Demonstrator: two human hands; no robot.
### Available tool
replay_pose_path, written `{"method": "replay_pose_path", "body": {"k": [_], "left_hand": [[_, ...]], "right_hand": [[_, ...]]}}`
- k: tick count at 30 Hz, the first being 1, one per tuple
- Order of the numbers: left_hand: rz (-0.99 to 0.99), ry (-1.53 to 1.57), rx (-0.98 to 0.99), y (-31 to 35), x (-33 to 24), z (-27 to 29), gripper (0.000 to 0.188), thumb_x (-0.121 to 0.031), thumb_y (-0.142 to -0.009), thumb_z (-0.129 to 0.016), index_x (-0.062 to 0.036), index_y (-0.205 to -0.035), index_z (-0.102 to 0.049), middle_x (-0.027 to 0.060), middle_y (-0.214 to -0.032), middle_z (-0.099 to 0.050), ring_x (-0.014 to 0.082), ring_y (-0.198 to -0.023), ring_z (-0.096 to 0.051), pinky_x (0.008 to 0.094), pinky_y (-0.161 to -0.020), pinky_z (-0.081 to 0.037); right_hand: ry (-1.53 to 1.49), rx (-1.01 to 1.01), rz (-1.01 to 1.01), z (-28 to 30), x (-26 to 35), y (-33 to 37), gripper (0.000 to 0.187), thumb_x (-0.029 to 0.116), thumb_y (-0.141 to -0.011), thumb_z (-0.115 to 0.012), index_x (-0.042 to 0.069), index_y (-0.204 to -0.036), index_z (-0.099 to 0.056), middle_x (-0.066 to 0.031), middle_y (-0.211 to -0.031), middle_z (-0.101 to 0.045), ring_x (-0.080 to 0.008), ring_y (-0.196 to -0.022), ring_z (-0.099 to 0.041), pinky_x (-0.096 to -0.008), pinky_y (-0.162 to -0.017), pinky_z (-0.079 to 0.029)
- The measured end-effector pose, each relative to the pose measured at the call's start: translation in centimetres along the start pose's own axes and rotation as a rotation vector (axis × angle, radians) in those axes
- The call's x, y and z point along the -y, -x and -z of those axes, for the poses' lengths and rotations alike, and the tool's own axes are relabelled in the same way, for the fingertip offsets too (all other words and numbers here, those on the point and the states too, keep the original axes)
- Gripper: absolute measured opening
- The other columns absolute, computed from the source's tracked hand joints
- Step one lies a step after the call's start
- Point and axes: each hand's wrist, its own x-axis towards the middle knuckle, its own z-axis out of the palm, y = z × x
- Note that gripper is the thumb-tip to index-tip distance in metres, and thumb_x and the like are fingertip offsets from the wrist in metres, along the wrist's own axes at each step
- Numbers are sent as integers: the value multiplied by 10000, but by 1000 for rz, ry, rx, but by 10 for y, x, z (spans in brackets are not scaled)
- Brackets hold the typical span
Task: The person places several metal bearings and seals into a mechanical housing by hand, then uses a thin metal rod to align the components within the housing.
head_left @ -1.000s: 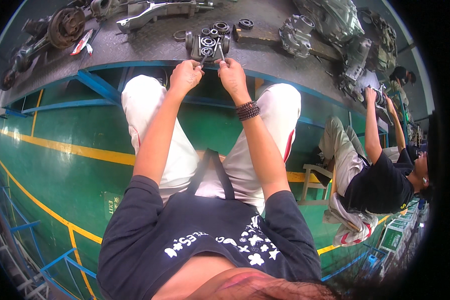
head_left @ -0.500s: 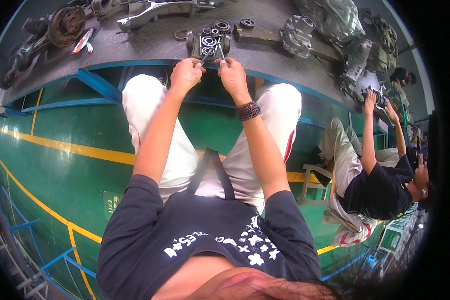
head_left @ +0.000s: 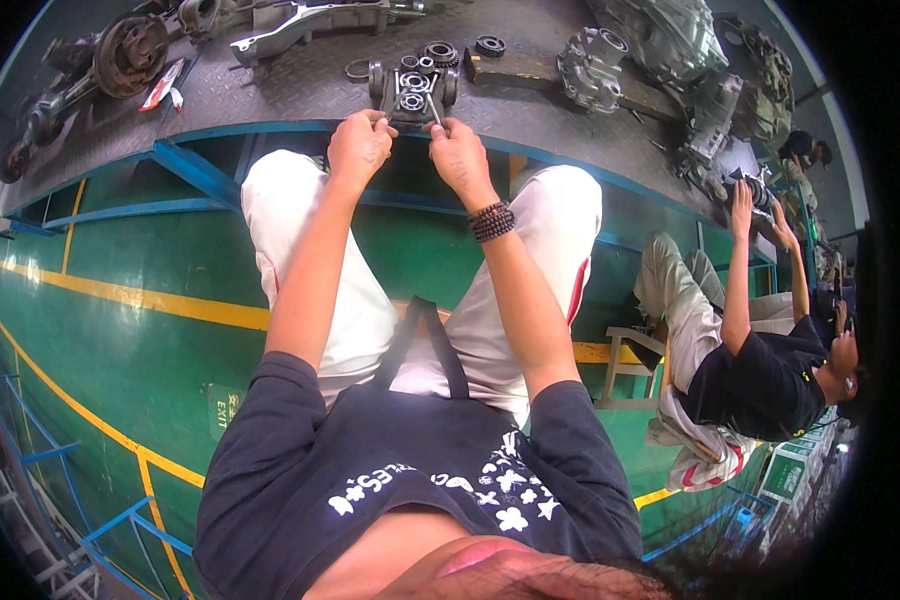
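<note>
At the table's near edge a dark metal gear assembly (head_left: pixel 414 84) carries several shiny ring-shaped bearings and a round wheel-like part on either side. My left hand (head_left: pixel 361 147) is closed around a thin dark rod-shaped tool (head_left: pixel 390 112) whose tip reaches the assembly's near left side. Closed too, my right hand (head_left: pixel 458 155) grips a slim silvery rod-shaped tool (head_left: pixel 433 110) pointing up at the assembly's near right side. The exact kind of either tool is too small to make out.
Behind the assembly lie loose bearing rings (head_left: pixel 490 46) and a wooden block (head_left: pixel 510 70). Metal housings (head_left: pixel 592 70) stand to the right, a brake drum and axle (head_left: pixel 130 52) to the left. A co-worker (head_left: pixel 760 380) sits at the right, hands on a part.
My left hand has shifted left with its tool, whose tip has swung away from the bearings' middle. My right hand has moved slightly left, and the two tools are farther apart.
</note>
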Motion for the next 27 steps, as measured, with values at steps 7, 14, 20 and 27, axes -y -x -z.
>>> {"method": "replay_pose_path", "body": {"k": [7,14,20,27], "left_hand": [[-129,73,-44,2,-3,-4,320,-220,-986,-536,-28,-1210,-659,21,-948,-767,152,-668,-704,308,-735,-532],[-100,56,-3,4,-8,-4,314,-222,-988,-535,-30,-1201,-663,26,-949,-766,150,-668,-703,308,-738,-531],[-16,-4,106,6,-7,-1,309,-226,-987,-534,-35,-1184,-674,24,-952,-765,151,-690,-709,316,-750,-531],[-71,-124,63,-2,5,-8,309,-226,-989,-523,-44,-1191,-669,24,-945,-765,156,-690,-711,322,-755,-534]], "right_hand": [[9,-20,17,-4,-3,0,347,315,-966,-514,57,-1132,-674,-239,-1095,-685,-426,-1079,-627,-486,-905,-486],[38,-9,-3,-4,-7,-3,324,296,-968,-510,75,-1131,-682,-227,-1085,-693,-418,-1062,-638,-485,-896,-491],[-38,-132,-8,3,2,1,309,282,-981,-492,74,-1110,-681,-212,-1034,-706,-407,-1017,-653,-474,-871,-498],[-135,-181,47,1,2,0,294,272,-984,-488,74,-1090,-678,-198,-961,-714,-394,-956,-666,-465,-834,-499]]}}
